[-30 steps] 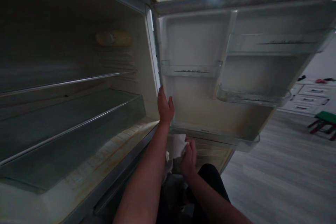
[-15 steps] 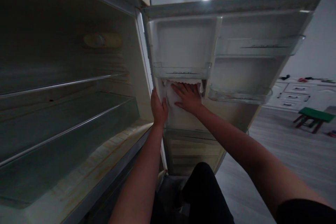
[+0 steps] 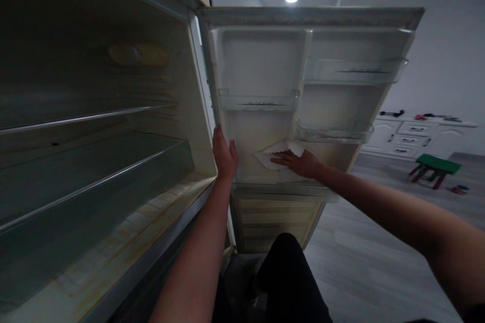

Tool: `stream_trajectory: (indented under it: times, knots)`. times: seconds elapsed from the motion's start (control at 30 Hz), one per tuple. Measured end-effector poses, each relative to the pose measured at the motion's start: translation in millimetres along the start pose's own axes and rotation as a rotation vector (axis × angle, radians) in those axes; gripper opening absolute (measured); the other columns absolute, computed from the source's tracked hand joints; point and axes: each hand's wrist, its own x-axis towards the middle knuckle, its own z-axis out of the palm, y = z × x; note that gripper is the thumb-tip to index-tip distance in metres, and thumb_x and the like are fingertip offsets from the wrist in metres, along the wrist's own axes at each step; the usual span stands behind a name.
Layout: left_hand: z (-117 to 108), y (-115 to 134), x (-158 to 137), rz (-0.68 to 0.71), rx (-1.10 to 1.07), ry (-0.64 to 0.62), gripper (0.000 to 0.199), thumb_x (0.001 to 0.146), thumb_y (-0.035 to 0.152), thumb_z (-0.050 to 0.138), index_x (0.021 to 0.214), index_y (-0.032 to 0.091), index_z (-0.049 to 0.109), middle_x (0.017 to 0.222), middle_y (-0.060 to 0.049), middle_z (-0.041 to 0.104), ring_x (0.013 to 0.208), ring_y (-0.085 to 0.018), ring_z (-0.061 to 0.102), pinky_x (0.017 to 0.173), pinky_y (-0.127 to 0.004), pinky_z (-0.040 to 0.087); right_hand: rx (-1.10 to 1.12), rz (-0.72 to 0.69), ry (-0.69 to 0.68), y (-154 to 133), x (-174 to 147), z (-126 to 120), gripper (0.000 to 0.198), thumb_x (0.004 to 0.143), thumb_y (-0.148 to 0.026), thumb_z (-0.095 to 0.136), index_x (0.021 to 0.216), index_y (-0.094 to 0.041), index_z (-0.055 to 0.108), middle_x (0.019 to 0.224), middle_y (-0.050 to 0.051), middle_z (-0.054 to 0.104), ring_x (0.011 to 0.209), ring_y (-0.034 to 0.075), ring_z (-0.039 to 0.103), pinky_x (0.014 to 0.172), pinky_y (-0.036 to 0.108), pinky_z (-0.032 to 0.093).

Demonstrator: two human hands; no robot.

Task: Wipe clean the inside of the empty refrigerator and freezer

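A white cloth lies against the lower inner panel of the open refrigerator door. My right hand presses on it with the fingers pointing left, and part of the cloth bunches up above the knuckles. My left hand grips the hinge-side edge of the door, thumb on the inner face, its other fingers upright along the edge. Above the cloth are clear door racks, one at left and one at lower right. Another rack runs below my right hand.
The refrigerator compartment stands open on the left, with glass shelves and brownish stains along its floor. My bent knee is below the door. A green stool and white cabinets stand at right.
My right hand has moved down and to the right across the door panel, taking the cloth along. My left hand stays at the door edge. The door's outer side appears shifted left in view.
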Motion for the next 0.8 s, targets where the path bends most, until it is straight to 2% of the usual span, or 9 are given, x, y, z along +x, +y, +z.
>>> stream_trajectory:
  times: [0.1,0.2,0.3,0.37,0.43,0.53,0.67,0.8]
  knots:
    - [1.4,1.0,0.1,-0.011,0.014,-0.008,0.065,0.103,0.045,0.034,0.158,0.011,0.026,0.163,-0.022,0.036,0.156,-0.028,0.027,0.13,-0.048,0.018,-0.075,0.112,-0.026,27.3,-44.1,-7.4,0.061,0.102,-0.012,0.036,0.159,-0.037,0.039,0.161,-0.002,0.043,0.126,0.026,0.06,0.091,0.04,0.054]
    - [3.4,4.1,0.2,-0.032,0.036,-0.005,0.063,0.103,0.042,0.036,0.158,0.01,0.028,0.163,-0.021,0.038,0.156,-0.027,0.027,0.13,-0.047,0.019,-0.133,0.159,-0.013,47.2,-75.5,-13.4,0.057,0.103,-0.015,0.038,0.158,-0.027,0.042,0.162,0.007,0.041,0.133,0.025,0.055,0.101,0.04,0.049]
    - [6.2,9.2,0.3,-0.054,0.059,-0.001,0.062,0.102,0.038,0.038,0.157,0.009,0.029,0.163,-0.022,0.037,0.157,-0.027,0.026,0.13,-0.047,0.02,-0.173,0.207,-0.008,55.5,-88.9,-15.7,0.054,0.1,-0.021,0.046,0.155,-0.023,0.047,0.164,0.011,0.038,0.137,0.032,0.049,0.109,0.051,0.041]
    - [7.9,12.6,0.4,-0.069,0.056,0.003,0.062,0.102,0.035,0.039,0.157,0.011,0.03,0.164,-0.02,0.036,0.157,-0.027,0.025,0.13,-0.048,0.019,-0.166,0.245,-0.005,56.2,-91.2,-16.7,0.05,0.099,-0.025,0.048,0.148,-0.02,0.054,0.159,0.013,0.045,0.138,0.037,0.045,0.113,0.059,0.035]
    - [9.5,15.4,0.6,-0.08,0.039,0.014,0.061,0.1,0.033,0.042,0.157,0.013,0.031,0.164,-0.019,0.037,0.157,-0.028,0.025,0.131,-0.048,0.019,-0.129,0.277,0.003,55.3,-93.2,-20.0,0.047,0.099,-0.028,0.046,0.142,-0.014,0.06,0.148,0.015,0.055,0.139,0.038,0.041,0.117,0.06,0.029]
    - [11.3,17.6,1.1,-0.083,0.016,0.022,0.062,0.099,0.03,0.044,0.157,0.012,0.032,0.163,-0.02,0.037,0.158,-0.029,0.024,0.131,-0.049,0.018,-0.087,0.391,0.036,52.1,-102.6,-31.2,0.048,0.101,-0.032,0.041,0.139,-0.01,0.061,0.139,0.017,0.059,0.135,0.037,0.042,0.118,0.059,0.029]
    - [13.0,17.1,1.2,-0.081,-0.003,0.02,0.062,0.099,0.028,0.043,0.157,0.013,0.031,0.164,-0.019,0.035,0.158,-0.029,0.022,0.131,-0.051,0.017,-0.009,0.522,0.183,49.1,-131.3,-49.9,0.047,0.102,-0.031,0.035,0.137,-0.01,0.058,0.139,0.02,0.057,0.137,0.034,0.044,0.119,0.058,0.032]
    - [12.4,14.2,1.2,-0.083,-0.018,0.006,0.062,0.1,0.032,0.04,0.157,0.011,0.03,0.164,-0.021,0.034,0.158,-0.029,0.022,0.131,-0.051,0.016,-0.026,0.598,0.446,62.7,-168.5,-64.3,0.052,0.105,-0.038,0.029,0.136,-0.008,0.057,0.15,0.026,0.047,0.154,0.029,0.029,0.122,0.049,0.034]
